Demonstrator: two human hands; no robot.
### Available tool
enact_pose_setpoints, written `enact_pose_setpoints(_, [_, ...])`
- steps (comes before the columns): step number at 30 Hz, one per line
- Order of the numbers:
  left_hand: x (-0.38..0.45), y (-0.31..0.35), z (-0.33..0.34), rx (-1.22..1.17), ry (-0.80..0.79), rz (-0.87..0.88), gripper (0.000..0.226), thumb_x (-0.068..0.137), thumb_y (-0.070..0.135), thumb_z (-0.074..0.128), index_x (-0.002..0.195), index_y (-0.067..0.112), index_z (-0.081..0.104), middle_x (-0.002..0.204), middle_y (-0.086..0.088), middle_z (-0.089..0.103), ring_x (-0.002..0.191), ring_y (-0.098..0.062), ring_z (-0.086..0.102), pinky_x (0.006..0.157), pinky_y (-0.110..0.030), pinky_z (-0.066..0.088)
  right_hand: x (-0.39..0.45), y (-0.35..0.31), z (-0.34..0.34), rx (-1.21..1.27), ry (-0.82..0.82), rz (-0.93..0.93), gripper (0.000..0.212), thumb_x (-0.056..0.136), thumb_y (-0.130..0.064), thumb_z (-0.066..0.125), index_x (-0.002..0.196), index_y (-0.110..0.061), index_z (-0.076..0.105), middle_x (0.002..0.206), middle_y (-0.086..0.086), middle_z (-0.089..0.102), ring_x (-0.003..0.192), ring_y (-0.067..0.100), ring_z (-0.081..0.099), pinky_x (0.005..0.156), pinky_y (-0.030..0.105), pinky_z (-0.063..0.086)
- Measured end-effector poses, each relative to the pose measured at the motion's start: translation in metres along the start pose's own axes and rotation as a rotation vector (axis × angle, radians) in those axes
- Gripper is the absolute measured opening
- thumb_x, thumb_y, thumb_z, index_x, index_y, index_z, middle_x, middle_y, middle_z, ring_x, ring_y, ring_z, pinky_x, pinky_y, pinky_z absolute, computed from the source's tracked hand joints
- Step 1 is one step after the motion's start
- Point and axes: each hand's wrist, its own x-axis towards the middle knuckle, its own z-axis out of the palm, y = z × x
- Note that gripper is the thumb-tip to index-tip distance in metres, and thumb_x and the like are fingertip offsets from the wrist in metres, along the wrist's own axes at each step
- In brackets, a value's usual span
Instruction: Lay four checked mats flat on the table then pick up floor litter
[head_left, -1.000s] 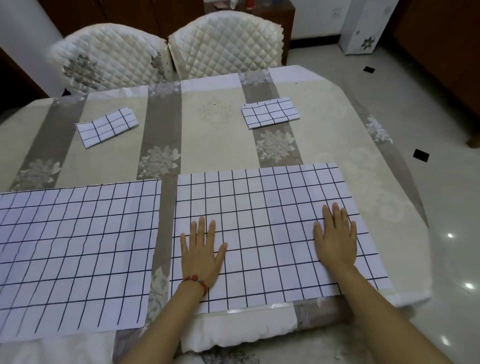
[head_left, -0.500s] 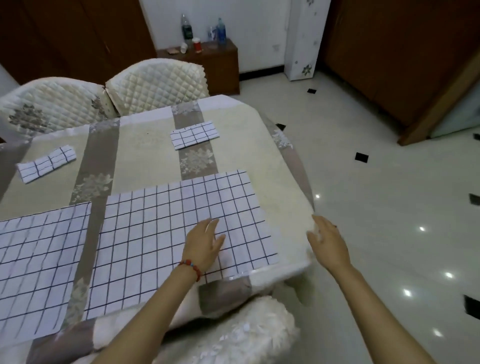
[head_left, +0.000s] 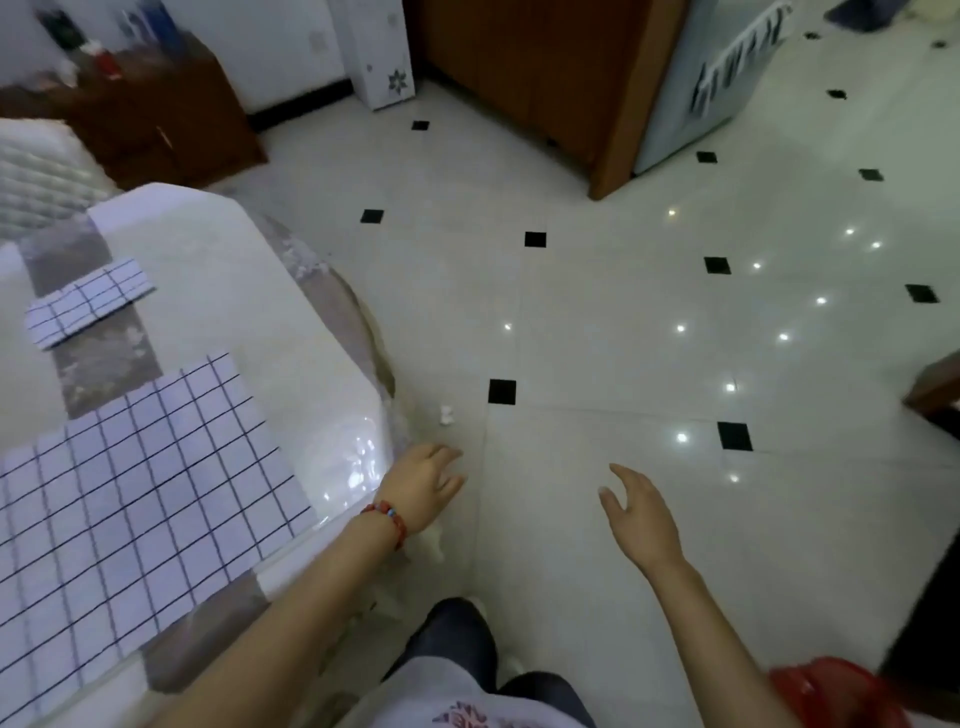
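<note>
Both hands were seen low in the frame, held out over the floor (head_left: 597, 338) with nothing in them. Left hand (head_left: 423, 480), lower centre, with a red bead bracelet (head_left: 387, 519) at the wrist, was just off the worktop (head_left: 311, 322) corner; fingers loosely extended, released. Right hand (head_left: 641, 512), right of it and well apart, was also released, fingers spread and slightly bent.

One checked mat (head_left: 130, 488) was laid flat at the lower left of the frame, near the worktop's near edge. A second, folded mat (head_left: 88, 304) was seen further up at the left, on a grey stripe of the cloth. Other mats could not be told; the worktop was cut off by the left edge.

A small white scrap of litter (head_left: 445, 414) was seen on the floor at centre, just beside the worktop corner and above the left hand, not touched. Something pale was partly hidden below the left wrist; what it was could not be told.

A red object (head_left: 841, 691) was cut off at the lower right. A dark wood cabinet (head_left: 145, 119) was seen at the upper left, blurred.
</note>
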Motion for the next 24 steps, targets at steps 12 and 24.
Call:
enact_pose_setpoints(12, [0.181,0.013,0.018,-0.205,-0.304,-0.126,0.041,0.094,0.027,0.048,0.131,0.009,0.048,0.138,-0.013,0.048,0.127,-0.025,0.046,0.104,-0.026,0.032,0.1,0.039,-0.042,0.138,0.016,0.364,0.046,0.096,-0.024,0.046,0.139,-0.009,0.04,0.145,0.012,0.041,0.133,0.025,0.038,0.112,0.033,0.028])
enact_pose_setpoints(24, [0.376,-0.019,-0.059,-0.545,-0.189,-0.442,0.036,0.093,0.023,0.05,0.122,0.002,0.056,0.128,-0.018,0.058,0.119,-0.031,0.053,0.106,-0.038,0.039,0.297,-0.005,-0.084,0.115,-0.132,0.389,0.047,0.096,-0.024,0.048,0.139,-0.009,0.039,0.146,0.014,0.039,0.132,0.028,0.04,0.111,0.034,0.029])
